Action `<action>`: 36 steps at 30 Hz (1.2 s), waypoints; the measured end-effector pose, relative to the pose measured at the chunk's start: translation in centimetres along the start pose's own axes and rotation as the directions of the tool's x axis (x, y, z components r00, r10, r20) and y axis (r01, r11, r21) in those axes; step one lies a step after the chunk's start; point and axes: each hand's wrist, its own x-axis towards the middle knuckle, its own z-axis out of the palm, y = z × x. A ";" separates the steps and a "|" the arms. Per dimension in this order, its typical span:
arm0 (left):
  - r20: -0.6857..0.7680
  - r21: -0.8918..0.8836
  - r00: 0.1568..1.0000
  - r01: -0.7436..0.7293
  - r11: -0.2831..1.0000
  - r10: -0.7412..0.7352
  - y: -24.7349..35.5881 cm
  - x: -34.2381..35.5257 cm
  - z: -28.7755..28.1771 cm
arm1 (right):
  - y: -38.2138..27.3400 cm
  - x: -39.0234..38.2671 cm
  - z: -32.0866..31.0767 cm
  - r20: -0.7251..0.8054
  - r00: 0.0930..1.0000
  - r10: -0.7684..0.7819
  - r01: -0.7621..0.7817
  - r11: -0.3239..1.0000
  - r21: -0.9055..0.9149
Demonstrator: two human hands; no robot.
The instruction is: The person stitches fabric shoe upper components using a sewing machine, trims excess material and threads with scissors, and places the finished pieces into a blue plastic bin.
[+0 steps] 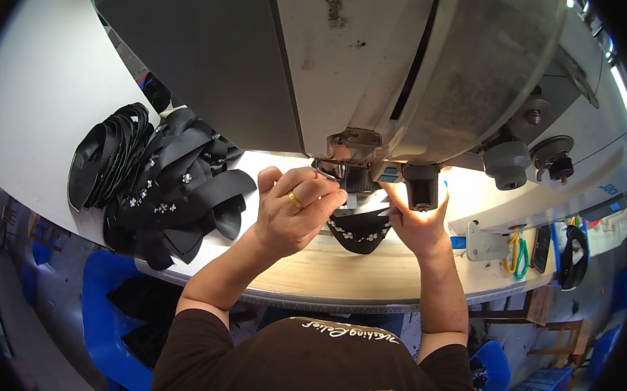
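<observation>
- In the middle of the frame I see the left hand (291,207) curled nearly closed, thumb drawn toward the forefinger; I cannot tell what it grips.
- Right of centre, I see the right hand (421,229) partly open, thumb by the cloth's edge; the sewing machine (402,78) hides some fingers, so I cannot tell its hold.
- Between them, at centre, I find the black cloth piece (356,242) with white flowers, under the machine.

Gry floor (64,331), wd furniture (540,306) lower R, bright strip lts (624,97) upper R
</observation>
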 end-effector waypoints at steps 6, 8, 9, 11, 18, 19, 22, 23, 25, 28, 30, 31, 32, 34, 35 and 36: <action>-0.016 0.002 0.998 0.060 0.998 -0.060 0.1 0.0 0.1 | 0.3 -0.6 0.5 0.022 0.999 0.034 -0.034 0.999 -0.007; -0.019 -0.006 0.996 0.088 0.996 -0.089 -0.2 0.0 0.2 | 0.6 -0.8 0.8 0.032 0.999 0.040 -0.038 0.999 -0.038; -0.021 -0.006 0.996 0.089 0.996 -0.089 -0.3 0.0 0.2 | 0.9 -0.9 1.1 0.011 1.000 0.019 -0.018 0.998 -0.063; -0.026 -0.027 0.993 0.111 0.993 -0.112 -0.5 -0.1 0.4 | 1.2 -0.7 1.6 -0.009 1.000 -0.005 0.004 0.996 -0.086; 0.026 -0.138 0.993 0.114 0.984 -0.111 -1.4 -0.2 0.1 | 1.2 -0.5 2.5 -0.136 0.990 0.047 -0.048 0.999 -0.001; 0.026 -0.141 0.994 0.112 0.984 -0.109 -1.9 -0.5 0.3 | 1.2 -0.5 2.4 -0.126 0.991 0.054 -0.055 0.998 -0.003; 0.232 -0.788 0.822 0.472 0.395 -0.520 -4.4 -1.6 0.9 | 1.4 -0.5 2.6 -0.128 0.990 0.058 -0.060 0.998 -0.014; 0.208 -0.893 0.790 0.394 0.217 -0.577 -5.3 -0.5 1.5 | 1.7 -0.6 2.8 -0.129 0.990 0.058 -0.060 0.998 -0.018; 0.232 -0.866 0.775 0.439 0.238 -0.587 -7.9 1.0 3.1 | 2.0 -1.0 2.9 -0.129 0.989 0.070 -0.075 0.996 -0.040; 0.617 -0.787 0.669 0.512 -0.344 -0.415 -10.7 2.6 3.6 | 1.9 -0.3 3.4 -0.110 0.989 0.103 -0.098 0.994 0.047; 0.781 -0.534 0.603 0.511 -0.673 -0.162 -11.3 3.2 4.1 | 2.2 -0.2 3.4 -0.092 0.990 0.107 -0.100 0.992 0.079; 0.780 -0.533 0.605 0.512 -0.674 -0.158 -11.0 3.0 4.0 | 2.4 -0.2 3.3 -0.093 0.990 0.107 -0.100 0.992 0.074; 0.813 -0.580 0.507 0.656 -0.483 -0.287 -10.2 2.7 3.8 | 2.6 -0.4 3.1 -0.057 0.976 0.212 -0.200 0.964 0.173; 0.851 -0.454 0.295 0.828 -0.328 -0.434 -8.7 2.3 2.5 | 2.1 -0.6 2.6 -0.035 0.939 0.343 -0.312 0.887 0.340; 0.802 -0.487 0.234 0.789 -0.374 -0.550 -5.9 2.7 0.6 | 1.7 -1.3 2.3 -0.038 0.935 0.353 -0.321 0.887 0.331; 0.775 -0.557 0.304 0.743 -0.371 -0.555 -4.8 2.1 0.4 | 1.1 -2.1 2.1 -0.029 0.952 0.304 -0.280 0.909 0.308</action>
